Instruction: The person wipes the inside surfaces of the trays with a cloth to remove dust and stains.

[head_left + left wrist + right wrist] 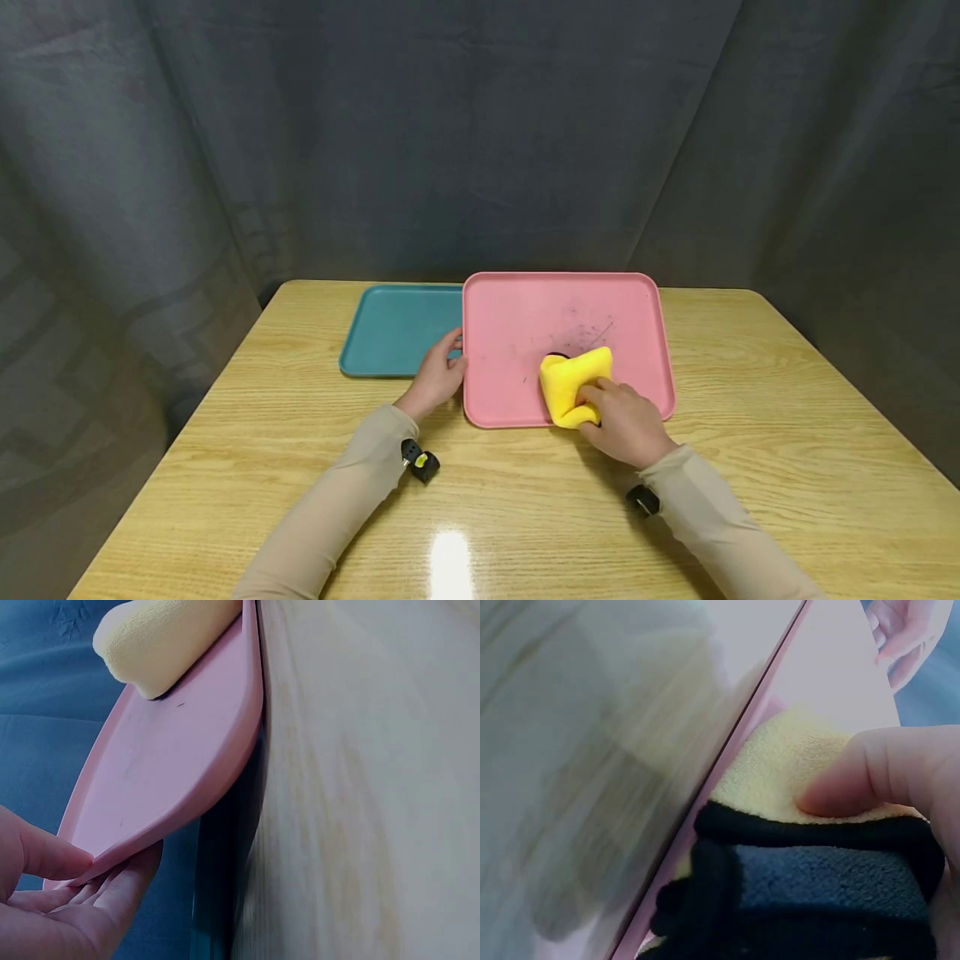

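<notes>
A pink tray (525,317) with dark smudges and thin marks (581,333) on its surface lies in the middle of the head view. At its left edge my left hand (441,371) pinches the rim, thumb above and fingers beneath, as the left wrist view shows. My right hand (626,421) grips a folded yellow cloth (566,387) on the front right part of the tray. Close up in the right wrist view, the thumb presses into the cloth (772,761), which has black edging and a dark grey side (825,877).
A teal tray (401,329) lies to the left, its right side overlapped by the pink tray. Both are on a light wooden table (247,417). Dark grey curtains (480,142) hang behind and at both sides.
</notes>
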Demonstrator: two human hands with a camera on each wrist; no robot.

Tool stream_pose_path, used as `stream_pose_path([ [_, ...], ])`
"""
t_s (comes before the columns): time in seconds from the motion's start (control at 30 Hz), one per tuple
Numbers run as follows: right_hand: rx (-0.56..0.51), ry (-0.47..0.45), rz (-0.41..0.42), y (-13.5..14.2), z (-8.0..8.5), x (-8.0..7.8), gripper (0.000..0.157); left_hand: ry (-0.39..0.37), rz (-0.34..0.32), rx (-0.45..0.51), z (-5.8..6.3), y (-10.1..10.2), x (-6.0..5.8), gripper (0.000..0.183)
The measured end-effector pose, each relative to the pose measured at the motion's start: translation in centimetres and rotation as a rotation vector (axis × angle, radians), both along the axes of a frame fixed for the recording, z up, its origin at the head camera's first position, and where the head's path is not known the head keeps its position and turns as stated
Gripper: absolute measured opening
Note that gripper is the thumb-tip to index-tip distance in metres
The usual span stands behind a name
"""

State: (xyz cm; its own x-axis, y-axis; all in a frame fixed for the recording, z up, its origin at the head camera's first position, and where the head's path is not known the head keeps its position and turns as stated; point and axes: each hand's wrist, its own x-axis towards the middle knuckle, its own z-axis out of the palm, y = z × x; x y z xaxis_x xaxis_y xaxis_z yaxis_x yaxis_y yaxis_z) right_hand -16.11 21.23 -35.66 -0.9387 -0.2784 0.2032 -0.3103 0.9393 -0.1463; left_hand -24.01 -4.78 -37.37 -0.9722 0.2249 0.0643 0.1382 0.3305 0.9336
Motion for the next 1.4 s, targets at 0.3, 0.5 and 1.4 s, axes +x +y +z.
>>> stream_pose_path([
  [0.3,-0.012,-0.025,-0.049,1.2,0.2,0.1,0.016,-0.001,0.001,0.001,0.0,0.0,0.1,0.052],
  [0.5,-0.001,-0.036,-0.095,2.3,0.3,0.0,0.016,-0.009,0.001,0.007,0.0,0.0,0.1,0.052],
  [1.4,-0.043,-0.126,-0.199,6.2,0.5,-0.7,0.016,0.0,0.006,-0.011,0.2,0.1,0.2,0.052],
])
